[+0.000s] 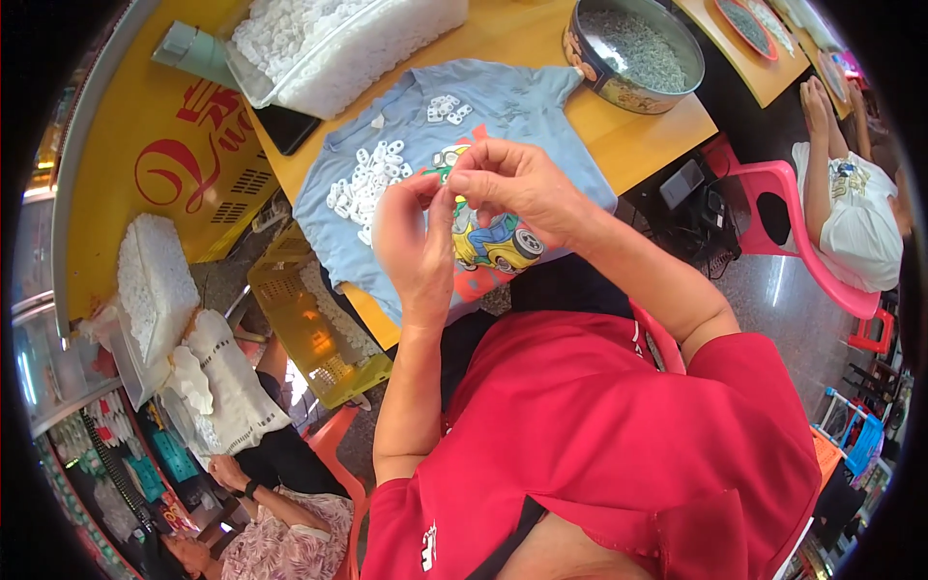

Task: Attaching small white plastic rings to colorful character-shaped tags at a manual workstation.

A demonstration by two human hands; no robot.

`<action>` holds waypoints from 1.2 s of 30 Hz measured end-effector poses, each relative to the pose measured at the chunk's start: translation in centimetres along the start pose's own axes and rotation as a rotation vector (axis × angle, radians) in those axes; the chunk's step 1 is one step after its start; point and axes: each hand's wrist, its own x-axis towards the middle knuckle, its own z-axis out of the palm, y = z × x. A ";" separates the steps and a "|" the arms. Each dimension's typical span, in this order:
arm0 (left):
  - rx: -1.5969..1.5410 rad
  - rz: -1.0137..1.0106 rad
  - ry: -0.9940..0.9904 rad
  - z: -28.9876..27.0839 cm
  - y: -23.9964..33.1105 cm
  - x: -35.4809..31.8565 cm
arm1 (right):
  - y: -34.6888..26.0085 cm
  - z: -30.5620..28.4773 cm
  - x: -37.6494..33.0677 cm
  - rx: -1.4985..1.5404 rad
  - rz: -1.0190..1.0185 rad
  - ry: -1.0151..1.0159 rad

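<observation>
My left hand point(418, 232) and my right hand point(522, 188) meet over a light blue T-shirt point(343, 246) spread on the table. Thumbs and fingertips are pinched together, and whatever they hold is too small or hidden to make out. Beside my left hand lies a loose pile of small white oval plastic pieces point(362, 184) with holes. Farther off on the shirt sits a smaller cluster of white pieces point(447, 108). A colourful cartoon car print point(503, 249) shows on the cloth below my right hand.
A white bin point(353, 63) heaped with white pieces stands at the far left of the wooden table point(633, 145). At far right is a round tin point(633, 58) of small grey metal parts. A yellow crate point(319, 338) stands lower left. Other people sit at both sides.
</observation>
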 end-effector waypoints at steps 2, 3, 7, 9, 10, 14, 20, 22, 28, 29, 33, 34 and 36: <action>-0.020 0.013 0.022 0.0 0.2 -0.3 | 0.5 0.3 -0.3 0.021 -0.034 0.013; -0.076 -0.044 0.017 -0.3 0.3 -0.7 | 0.7 0.5 -0.5 -0.048 -0.112 0.018; -0.124 -0.014 0.040 -0.1 0.1 -1.9 | 1.5 1.8 -1.3 -0.308 -0.420 0.113; -0.187 -0.061 0.082 0.1 0.3 -2.8 | 2.1 1.7 -1.2 -0.599 -0.668 0.164; -0.245 -0.107 0.134 0.3 0.3 -3.1 | 2.4 1.6 -1.2 -0.600 -0.666 0.171; -0.459 -0.261 0.191 0.2 -0.1 -3.4 | 3.1 1.6 -1.3 -0.684 -0.738 0.193; -0.466 -0.265 0.165 0.3 -0.2 -3.8 | 2.9 0.9 -1.8 -0.632 -0.527 0.209; -0.478 -0.293 0.174 0.6 0.0 -3.8 | 3.2 0.7 -2.1 -0.719 -0.674 0.208; -0.490 -0.426 0.104 0.6 -0.8 -4.1 | 2.6 -0.8 -3.1 -0.614 -0.455 0.114; -0.475 -0.431 0.072 0.6 -1.0 -4.1 | 2.3 -1.5 -3.1 -0.617 -0.448 0.114; -0.388 -0.419 -0.028 0.4 -1.0 -4.1 | -0.9 -5.5 -2.8 -0.886 -0.456 0.136; -0.364 -0.410 -0.027 0.4 -1.0 -4.0 | -1.8 -6.7 -2.6 -1.002 -0.397 0.163; -0.342 -0.405 -0.024 0.6 -0.9 -3.8 | -2.0 -9.6 -1.8 -1.165 -0.475 0.154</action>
